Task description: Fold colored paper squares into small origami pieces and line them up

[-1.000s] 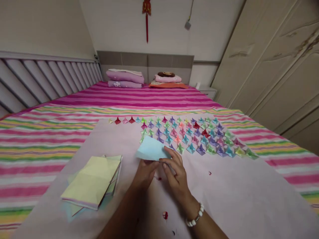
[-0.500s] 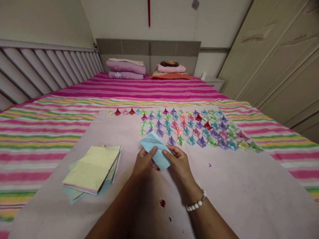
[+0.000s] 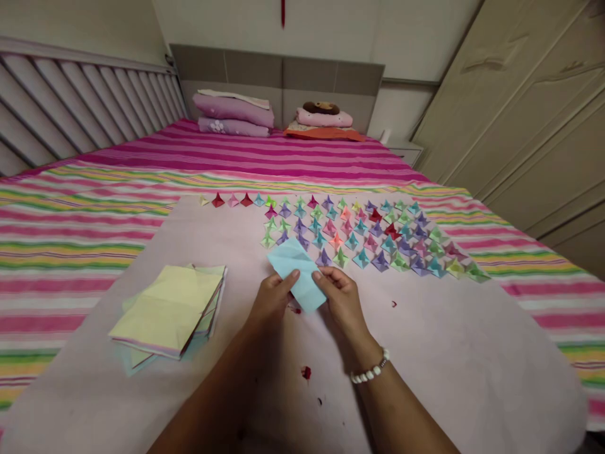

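Observation:
A folded sheet of light-blue paper (image 3: 297, 268) is held up over the pale work surface, tilted so that its long sides slant down to the right. My left hand (image 3: 273, 296) pinches its left edge, thumb on top and fingers hidden beneath. On the opposite edge my right hand (image 3: 341, 295), with a white bead bracelet at the wrist, grips the same paper between thumb and curled fingers. Rows of small folded paper boats (image 3: 362, 258) in many colours stand just beyond the hands. To the left lies a stack of paper sheets (image 3: 172, 309), pale yellow on top.
The pale surface (image 3: 449, 353) rests on a bed with a striped bedspread (image 3: 61, 252). Small red scraps (image 3: 307, 373) lie near my forearms. Folded bedding (image 3: 234, 116) is piled by the headboard (image 3: 255, 69). A slatted rail (image 3: 94, 107) runs along the left, a wardrobe (image 3: 534, 126) along the right.
The light-blue paper has turned slightly in my hands and its upper part now looks flatter. Both hands keep hold of it. The whole view has shifted a little.

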